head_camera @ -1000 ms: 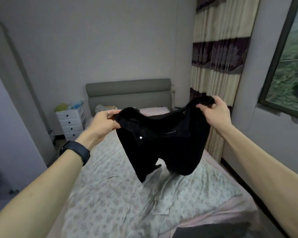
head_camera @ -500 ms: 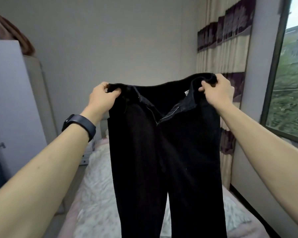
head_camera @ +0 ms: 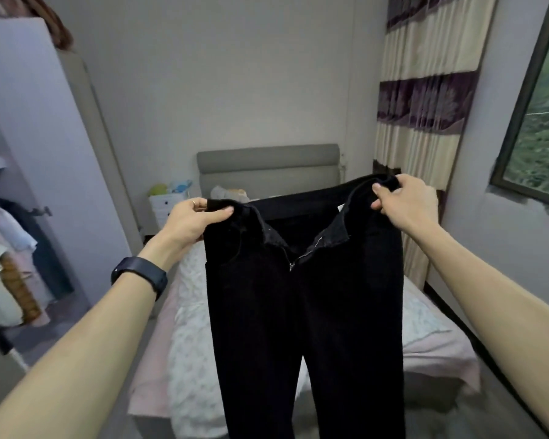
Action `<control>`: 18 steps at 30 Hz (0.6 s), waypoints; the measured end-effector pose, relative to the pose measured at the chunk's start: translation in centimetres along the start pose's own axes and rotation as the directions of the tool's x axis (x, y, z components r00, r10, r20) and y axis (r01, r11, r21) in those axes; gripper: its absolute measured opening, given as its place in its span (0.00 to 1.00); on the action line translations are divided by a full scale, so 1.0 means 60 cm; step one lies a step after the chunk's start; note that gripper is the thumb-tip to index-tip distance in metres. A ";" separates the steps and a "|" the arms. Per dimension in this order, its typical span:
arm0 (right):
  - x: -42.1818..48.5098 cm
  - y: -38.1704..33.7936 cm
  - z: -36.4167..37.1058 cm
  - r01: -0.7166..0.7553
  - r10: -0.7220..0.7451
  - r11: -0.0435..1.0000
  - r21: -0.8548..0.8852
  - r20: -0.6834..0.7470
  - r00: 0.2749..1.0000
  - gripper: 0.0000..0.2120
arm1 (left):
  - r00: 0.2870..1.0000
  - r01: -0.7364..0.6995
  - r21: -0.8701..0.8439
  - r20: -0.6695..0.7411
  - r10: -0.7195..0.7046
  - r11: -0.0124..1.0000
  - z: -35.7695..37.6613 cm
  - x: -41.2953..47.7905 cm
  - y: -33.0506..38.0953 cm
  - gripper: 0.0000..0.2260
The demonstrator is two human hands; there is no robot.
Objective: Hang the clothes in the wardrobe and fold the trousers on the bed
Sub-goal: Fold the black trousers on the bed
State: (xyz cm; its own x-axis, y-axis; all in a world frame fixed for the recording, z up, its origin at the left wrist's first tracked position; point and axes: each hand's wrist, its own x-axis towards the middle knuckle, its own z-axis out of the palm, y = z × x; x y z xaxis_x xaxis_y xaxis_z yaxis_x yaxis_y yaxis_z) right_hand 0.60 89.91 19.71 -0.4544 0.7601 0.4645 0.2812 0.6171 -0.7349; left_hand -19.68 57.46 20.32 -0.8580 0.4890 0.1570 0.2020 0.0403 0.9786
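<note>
Dangling trousers (head_camera: 305,312) over floral bed (head_camera: 192,315)

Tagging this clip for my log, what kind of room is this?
Most likely a bedroom: a bed with a grey headboard, a wardrobe with hanging clothes on the left, and a curtain.

Plain grey walls (head_camera: 235,74), cream-and-purple striped curtain (head_camera: 425,99), dark-framed window (head_camera: 544,128) onto greenery, small white drawer unit (head_camera: 164,206)

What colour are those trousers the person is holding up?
Plain black. The trousers show clearly in the head view, the only one here.
</note>
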 end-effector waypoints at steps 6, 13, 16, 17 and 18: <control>-0.032 0.006 0.007 -0.004 0.003 0.999 0.048 0.035 0.999 0.14 | 0.995 -0.045 0.235 0.097 0.023 0.971 0.009 -0.030 -0.016 0.13; -0.027 0.033 0.047 0.013 -0.013 1.000 -0.020 -0.005 1.000 0.12 | 0.996 -0.088 0.368 0.008 0.091 0.926 0.017 0.021 -0.045 0.15; 0.011 0.035 0.077 -0.027 0.027 1.000 0.005 -0.050 0.998 0.14 | 0.980 -0.160 0.400 -0.041 0.192 0.902 0.038 0.075 -0.049 0.22; 0.040 0.039 0.094 -0.038 0.040 0.999 0.030 -0.066 0.997 0.16 | 0.976 -0.171 0.406 -0.054 0.210 0.898 0.043 0.106 -0.047 0.24; 0.060 0.040 0.105 -0.049 0.052 0.998 0.045 -0.069 0.996 0.17 | 0.976 -0.170 0.423 -0.056 0.213 0.890 0.047 0.126 -0.043 0.25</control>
State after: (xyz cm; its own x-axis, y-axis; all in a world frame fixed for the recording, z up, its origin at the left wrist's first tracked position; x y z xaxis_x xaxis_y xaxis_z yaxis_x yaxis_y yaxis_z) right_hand -5.68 92.86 16.49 -0.3797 0.8033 0.4589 0.2643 0.5696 -0.7783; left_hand -25.37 63.50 18.58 -0.8206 0.4366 0.3687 0.5251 0.3215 0.7880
